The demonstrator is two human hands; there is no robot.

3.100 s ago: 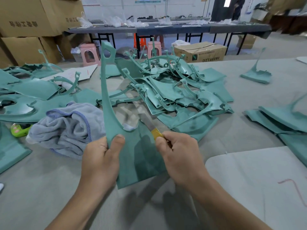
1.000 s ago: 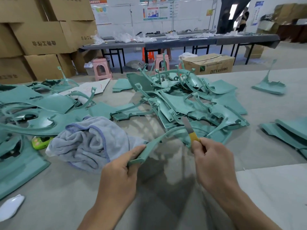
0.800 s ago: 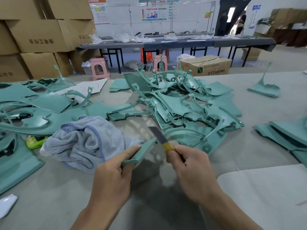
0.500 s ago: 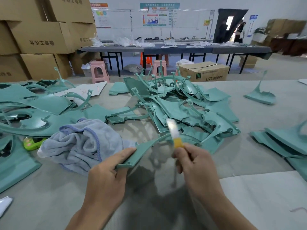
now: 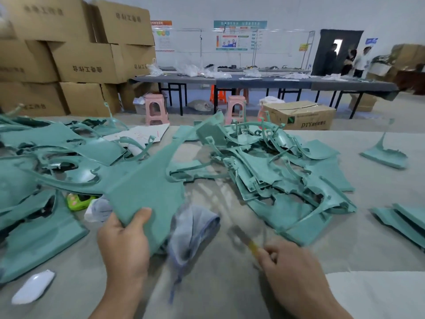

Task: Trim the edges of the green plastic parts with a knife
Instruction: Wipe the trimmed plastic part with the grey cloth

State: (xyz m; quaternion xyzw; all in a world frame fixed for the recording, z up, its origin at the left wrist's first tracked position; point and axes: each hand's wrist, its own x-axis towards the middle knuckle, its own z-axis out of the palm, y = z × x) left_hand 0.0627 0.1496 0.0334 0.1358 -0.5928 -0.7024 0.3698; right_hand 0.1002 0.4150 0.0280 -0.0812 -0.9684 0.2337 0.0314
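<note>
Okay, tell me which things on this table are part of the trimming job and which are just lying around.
Part of the job:
green part held by the left hand
knife in the right hand
pile of green parts

Just lying about:
grey cloth
white object
small bright green item
paper sheet

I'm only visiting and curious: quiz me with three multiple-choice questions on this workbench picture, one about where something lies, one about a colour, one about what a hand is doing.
1. Where does the white oval object lie?
A. near left of the table
B. on the cardboard boxes
C. on a pink stool

2. What colour is the knife handle?
A. red
B. yellow
C. black

3. What is the left hand doing?
A. resting flat on the table
B. holding the grey cloth
C. gripping a green plastic part

Answers: 1 A, it lies near the table's left front edge. 2 B, yellow shows above the right hand. 3 C, the thumb lies on the part's near corner.
</note>
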